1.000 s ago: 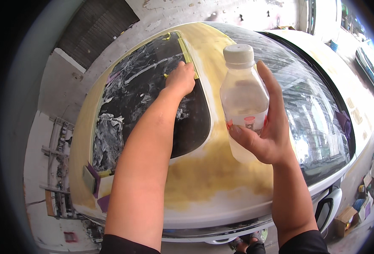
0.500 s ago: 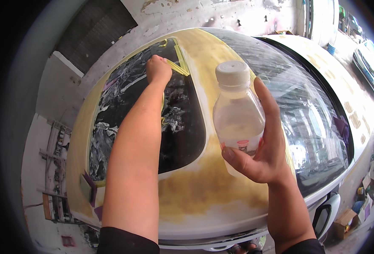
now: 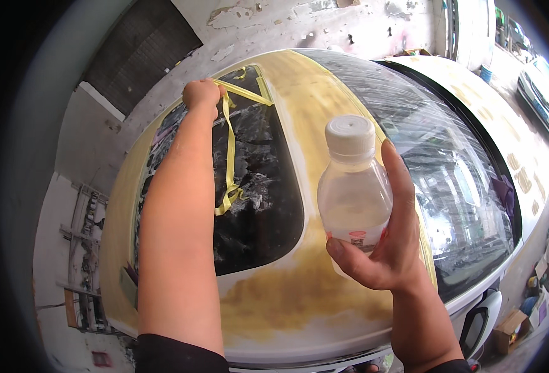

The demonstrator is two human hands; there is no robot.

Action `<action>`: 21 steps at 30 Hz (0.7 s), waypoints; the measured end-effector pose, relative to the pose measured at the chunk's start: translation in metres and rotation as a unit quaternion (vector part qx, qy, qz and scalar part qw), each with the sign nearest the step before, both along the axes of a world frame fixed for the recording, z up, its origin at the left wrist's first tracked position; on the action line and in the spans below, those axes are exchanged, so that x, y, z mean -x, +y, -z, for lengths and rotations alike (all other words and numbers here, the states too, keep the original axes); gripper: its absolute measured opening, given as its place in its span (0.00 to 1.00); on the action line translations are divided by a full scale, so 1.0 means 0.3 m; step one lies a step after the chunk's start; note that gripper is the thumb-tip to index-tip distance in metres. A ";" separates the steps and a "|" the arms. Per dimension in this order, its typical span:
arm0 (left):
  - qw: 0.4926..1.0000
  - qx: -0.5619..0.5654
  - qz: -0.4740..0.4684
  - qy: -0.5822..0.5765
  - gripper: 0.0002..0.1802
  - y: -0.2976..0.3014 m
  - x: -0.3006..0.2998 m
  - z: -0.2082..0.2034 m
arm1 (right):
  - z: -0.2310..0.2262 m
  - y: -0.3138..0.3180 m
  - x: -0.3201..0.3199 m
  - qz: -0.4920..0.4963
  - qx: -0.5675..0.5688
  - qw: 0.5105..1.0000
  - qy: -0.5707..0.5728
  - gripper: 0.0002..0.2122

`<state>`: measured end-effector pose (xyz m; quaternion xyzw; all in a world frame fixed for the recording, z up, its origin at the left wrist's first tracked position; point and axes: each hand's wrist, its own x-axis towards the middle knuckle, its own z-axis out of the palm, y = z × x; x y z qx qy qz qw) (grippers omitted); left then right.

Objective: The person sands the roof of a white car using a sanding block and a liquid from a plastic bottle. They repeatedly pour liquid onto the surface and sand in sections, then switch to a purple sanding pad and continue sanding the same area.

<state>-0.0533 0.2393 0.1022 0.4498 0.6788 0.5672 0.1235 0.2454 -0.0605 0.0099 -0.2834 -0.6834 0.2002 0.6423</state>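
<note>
My left hand [image 3: 201, 97] is closed on a strip of yellow masking tape [image 3: 230, 146]. One stretch of the tape runs taut to the upper right edge of the car's dark sunroof glass [image 3: 259, 214], and a loose length dangles from the fist, curling over the glass. My right hand [image 3: 383, 248] grips a clear plastic bottle [image 3: 355, 193] with a white cap, held upright above the roof. The bottle's lower part is partly hidden by my fingers. Around the sunroof, the car roof [image 3: 312, 273] shows sanded yellowish-brown and white patches.
Right of the roof lies the windshield [image 3: 455, 180] under clear film, then the hood [image 3: 504, 137]. A side mirror [image 3: 479, 323] sticks out at lower right. An open cardboard box [image 3: 511, 329] stands on the floor, and metal racking [image 3: 82, 248] lines the left.
My left hand has moved leftward, lifting more tape from the sunroof's edge; a loose length now hangs in view. The bottle in my right hand sits slightly lower in view.
</note>
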 end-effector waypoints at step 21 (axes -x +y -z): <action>0.921 -0.180 -0.092 -0.334 0.13 -0.012 0.258 -0.024 | 0.003 0.001 0.012 -0.020 0.013 0.999 0.040 0.48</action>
